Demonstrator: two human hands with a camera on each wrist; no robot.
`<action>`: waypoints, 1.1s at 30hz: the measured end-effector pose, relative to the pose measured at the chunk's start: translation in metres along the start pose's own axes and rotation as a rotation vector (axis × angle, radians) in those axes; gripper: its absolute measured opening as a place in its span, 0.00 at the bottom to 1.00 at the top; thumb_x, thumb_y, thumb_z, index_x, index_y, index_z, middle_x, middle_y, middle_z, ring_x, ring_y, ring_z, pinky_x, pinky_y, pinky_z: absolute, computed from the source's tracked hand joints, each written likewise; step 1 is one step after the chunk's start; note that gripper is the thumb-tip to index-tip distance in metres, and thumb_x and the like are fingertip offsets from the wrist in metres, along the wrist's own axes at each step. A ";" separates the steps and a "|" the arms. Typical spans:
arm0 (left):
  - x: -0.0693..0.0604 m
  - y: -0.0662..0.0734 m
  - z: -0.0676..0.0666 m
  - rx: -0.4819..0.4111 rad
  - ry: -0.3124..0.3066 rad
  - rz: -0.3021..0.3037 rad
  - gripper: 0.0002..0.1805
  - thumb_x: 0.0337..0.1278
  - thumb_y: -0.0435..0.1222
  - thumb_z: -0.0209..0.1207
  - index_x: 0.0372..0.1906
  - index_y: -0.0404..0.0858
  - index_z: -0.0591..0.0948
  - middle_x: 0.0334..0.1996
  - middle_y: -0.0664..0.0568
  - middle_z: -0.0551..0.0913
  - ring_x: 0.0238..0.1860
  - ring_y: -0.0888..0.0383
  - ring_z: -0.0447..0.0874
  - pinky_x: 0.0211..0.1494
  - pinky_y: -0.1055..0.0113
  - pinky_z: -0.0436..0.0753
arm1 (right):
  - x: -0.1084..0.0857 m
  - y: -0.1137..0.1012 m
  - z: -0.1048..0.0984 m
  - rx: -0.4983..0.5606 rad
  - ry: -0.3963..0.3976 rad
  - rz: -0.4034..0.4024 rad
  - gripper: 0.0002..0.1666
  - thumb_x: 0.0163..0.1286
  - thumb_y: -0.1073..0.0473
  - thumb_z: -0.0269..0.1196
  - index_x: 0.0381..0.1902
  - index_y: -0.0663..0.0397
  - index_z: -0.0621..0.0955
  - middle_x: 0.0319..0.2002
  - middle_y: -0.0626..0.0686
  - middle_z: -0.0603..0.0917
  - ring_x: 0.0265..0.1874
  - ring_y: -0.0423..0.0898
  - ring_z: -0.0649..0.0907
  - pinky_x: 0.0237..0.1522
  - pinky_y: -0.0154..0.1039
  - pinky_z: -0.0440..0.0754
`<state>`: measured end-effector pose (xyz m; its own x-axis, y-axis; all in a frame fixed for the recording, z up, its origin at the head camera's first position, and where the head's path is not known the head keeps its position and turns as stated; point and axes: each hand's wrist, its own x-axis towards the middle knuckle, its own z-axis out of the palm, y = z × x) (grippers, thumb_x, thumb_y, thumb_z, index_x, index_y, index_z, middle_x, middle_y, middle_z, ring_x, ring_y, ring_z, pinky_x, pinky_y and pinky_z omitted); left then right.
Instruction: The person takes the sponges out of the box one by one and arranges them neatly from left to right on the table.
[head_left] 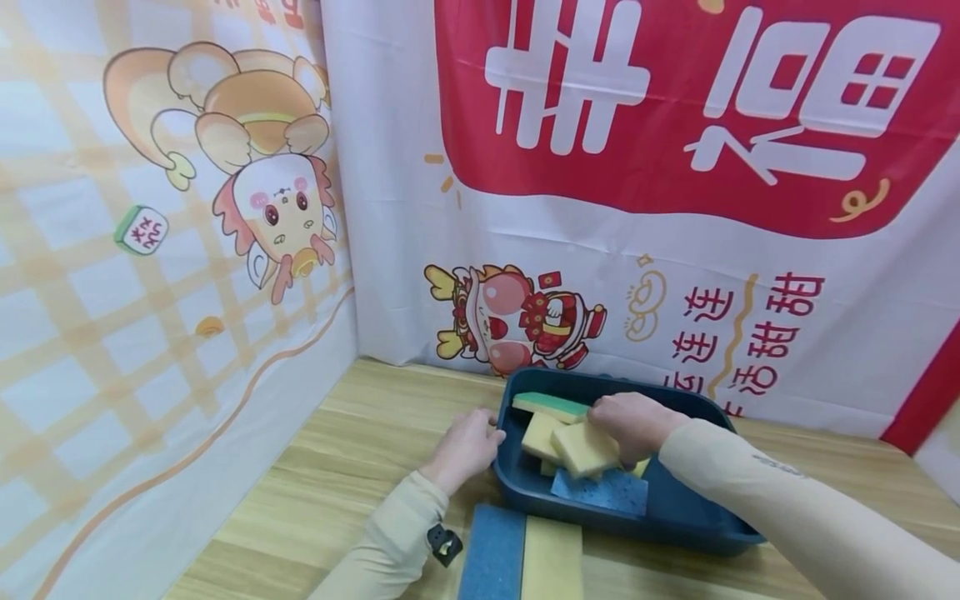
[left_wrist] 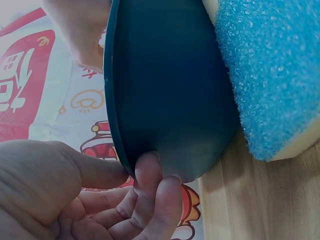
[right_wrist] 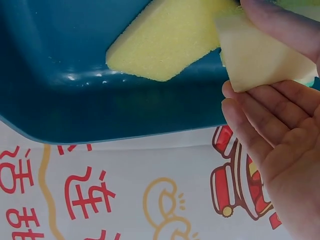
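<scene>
Cream sponge (head_left: 585, 450) in snug right grip (head_left: 633, 421), tub rim (left_wrist: 109, 95) in narrower left grip (head_left: 465, 446), room rightward inside.

A red-and-white printed cloth (head_left: 645, 175) hangs behind a wood-grain surface (head_left: 360, 450), probably a tabletop.

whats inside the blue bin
In the bin: a green-topped sponge, a blue sponge and yellow sponges; the right hand holds another yellow one. What lies under the pile is hidden.

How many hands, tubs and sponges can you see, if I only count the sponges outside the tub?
Hands: 2 (left hand, right hand)
Tub: 1
Sponges outside: 2 (blue sponge, pale yellow sponge)
Total: 5
</scene>
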<state>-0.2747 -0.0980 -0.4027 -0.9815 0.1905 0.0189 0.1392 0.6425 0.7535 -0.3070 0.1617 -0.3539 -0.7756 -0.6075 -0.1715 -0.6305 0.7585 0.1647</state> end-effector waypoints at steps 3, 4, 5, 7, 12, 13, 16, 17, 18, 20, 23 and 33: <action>0.001 -0.001 0.000 0.007 0.003 0.003 0.20 0.73 0.36 0.54 0.61 0.28 0.75 0.21 0.50 0.78 0.17 0.57 0.75 0.20 0.66 0.72 | 0.002 0.000 0.001 -0.014 -0.010 0.008 0.30 0.40 0.60 0.84 0.43 0.44 0.84 0.34 0.43 0.79 0.32 0.45 0.75 0.42 0.45 0.79; 0.001 -0.001 0.000 0.008 0.002 0.002 0.20 0.73 0.36 0.54 0.61 0.28 0.75 0.21 0.51 0.78 0.17 0.57 0.75 0.20 0.66 0.72 | 0.002 -0.001 0.000 -0.022 -0.009 0.006 0.30 0.39 0.59 0.84 0.43 0.44 0.84 0.34 0.43 0.79 0.31 0.45 0.75 0.42 0.45 0.79; 0.002 -0.001 0.000 0.008 0.003 0.003 0.20 0.73 0.36 0.54 0.61 0.28 0.75 0.21 0.51 0.78 0.17 0.57 0.76 0.20 0.66 0.73 | 0.002 -0.001 0.000 -0.029 -0.006 0.003 0.30 0.39 0.59 0.84 0.43 0.44 0.84 0.34 0.43 0.79 0.31 0.45 0.75 0.42 0.45 0.79; 0.002 -0.001 0.000 0.007 0.004 0.001 0.20 0.73 0.36 0.54 0.61 0.28 0.75 0.21 0.51 0.78 0.17 0.57 0.76 0.20 0.66 0.73 | 0.003 -0.002 -0.001 -0.041 0.004 -0.002 0.31 0.39 0.59 0.84 0.43 0.44 0.84 0.34 0.44 0.80 0.31 0.45 0.75 0.41 0.44 0.78; 0.003 -0.002 0.000 0.000 -0.002 -0.004 0.20 0.73 0.36 0.54 0.61 0.28 0.75 0.20 0.50 0.78 0.17 0.56 0.76 0.20 0.65 0.73 | 0.004 -0.004 0.000 -0.068 0.017 -0.028 0.31 0.37 0.59 0.85 0.43 0.45 0.84 0.33 0.43 0.80 0.31 0.45 0.75 0.42 0.44 0.79; 0.003 -0.002 0.000 -0.003 -0.003 -0.003 0.20 0.73 0.36 0.54 0.61 0.28 0.75 0.20 0.50 0.78 0.17 0.56 0.76 0.20 0.65 0.73 | 0.005 -0.004 0.000 -0.073 0.017 -0.031 0.31 0.37 0.59 0.85 0.43 0.45 0.84 0.33 0.43 0.80 0.31 0.44 0.75 0.42 0.44 0.79; 0.003 -0.002 0.001 -0.009 -0.002 -0.003 0.20 0.73 0.36 0.54 0.61 0.28 0.75 0.20 0.50 0.78 0.17 0.56 0.76 0.21 0.65 0.73 | 0.006 -0.004 0.001 -0.086 0.019 -0.037 0.30 0.38 0.57 0.85 0.42 0.44 0.84 0.32 0.43 0.80 0.30 0.44 0.76 0.42 0.44 0.79; 0.003 -0.002 0.001 -0.008 0.000 -0.002 0.19 0.73 0.36 0.54 0.61 0.28 0.75 0.21 0.50 0.78 0.17 0.56 0.76 0.21 0.65 0.73 | 0.006 -0.004 0.001 -0.090 0.020 -0.039 0.30 0.38 0.57 0.85 0.41 0.44 0.84 0.32 0.43 0.80 0.30 0.44 0.75 0.41 0.44 0.79; 0.003 -0.002 0.001 -0.005 0.001 -0.003 0.19 0.73 0.36 0.54 0.60 0.28 0.75 0.21 0.50 0.78 0.17 0.56 0.76 0.21 0.65 0.73 | 0.007 -0.004 0.002 -0.093 0.020 -0.036 0.29 0.38 0.57 0.84 0.41 0.44 0.84 0.32 0.43 0.80 0.30 0.44 0.75 0.41 0.43 0.79; 0.003 -0.002 0.002 0.002 0.003 -0.003 0.19 0.73 0.37 0.54 0.60 0.28 0.75 0.21 0.51 0.78 0.17 0.56 0.76 0.21 0.65 0.73 | 0.007 -0.005 0.002 -0.097 0.022 -0.039 0.29 0.39 0.57 0.84 0.41 0.45 0.84 0.31 0.43 0.80 0.29 0.44 0.75 0.41 0.43 0.79; 0.003 -0.003 0.002 0.010 -0.002 -0.007 0.19 0.73 0.37 0.54 0.61 0.29 0.75 0.21 0.50 0.78 0.17 0.56 0.76 0.20 0.65 0.73 | 0.007 -0.005 0.002 -0.103 0.025 -0.045 0.28 0.40 0.56 0.84 0.41 0.45 0.84 0.31 0.44 0.80 0.29 0.44 0.75 0.41 0.43 0.79; 0.003 -0.002 0.001 0.020 -0.001 -0.015 0.20 0.73 0.37 0.54 0.61 0.29 0.75 0.23 0.51 0.78 0.19 0.56 0.76 0.22 0.65 0.73 | 0.007 -0.007 0.002 -0.123 0.029 -0.054 0.28 0.39 0.57 0.84 0.41 0.46 0.84 0.31 0.44 0.81 0.29 0.44 0.75 0.41 0.43 0.79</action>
<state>-0.2774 -0.0979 -0.4047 -0.9834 0.1815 0.0076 0.1275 0.6600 0.7404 -0.3082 0.1531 -0.3581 -0.7398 -0.6547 -0.1554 -0.6690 0.6909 0.2741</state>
